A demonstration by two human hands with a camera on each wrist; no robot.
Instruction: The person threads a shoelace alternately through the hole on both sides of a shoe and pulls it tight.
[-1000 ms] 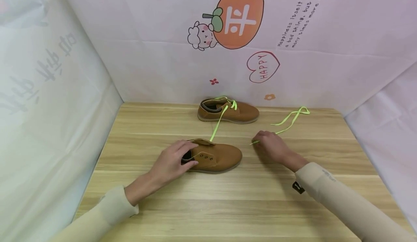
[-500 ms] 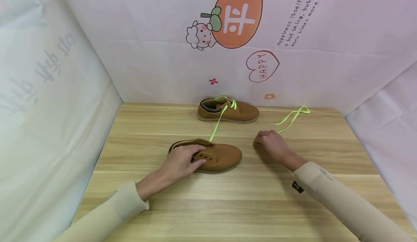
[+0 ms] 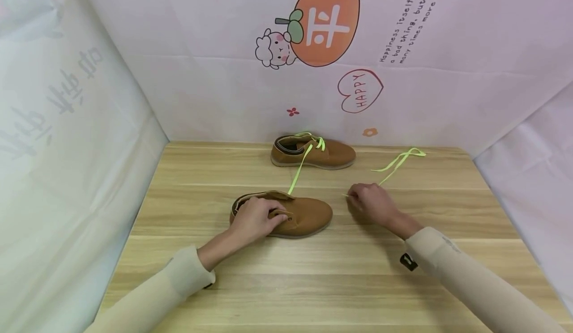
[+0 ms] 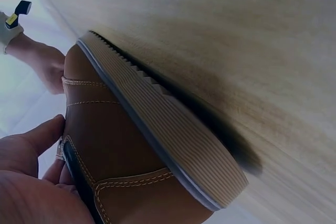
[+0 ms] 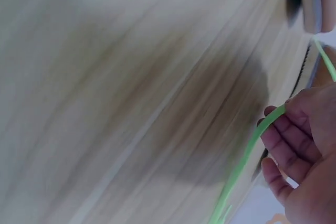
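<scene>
The near brown shoe (image 3: 313, 217) stands on the wooden table with its toe to the right and bare eyelets on its side flap. My left hand (image 3: 256, 217) grips that flap at the opening, thumb outside and fingers reaching inside. The left wrist view shows the thumb (image 4: 46, 134) against the shoe's upper edge. To the right of the toe, my right hand (image 3: 373, 204) pinches a neon green shoelace (image 5: 241, 163) near one end. A short tip sticks out to the left of the fingers, and the rest trails back across the table.
Behind stands a second brown shoe (image 3: 340, 155) laced in neon green; one loose lace end (image 3: 297, 176) hangs toward the near shoe. A printed white backdrop (image 3: 215, 94) rises along the table's (image 3: 295, 283) back edge, with white sheets at both sides.
My left hand has moved right along the near shoe, from its opening to the eyelet flap, and its fingers have closed there. My right hand stays nearly still with the lace.
</scene>
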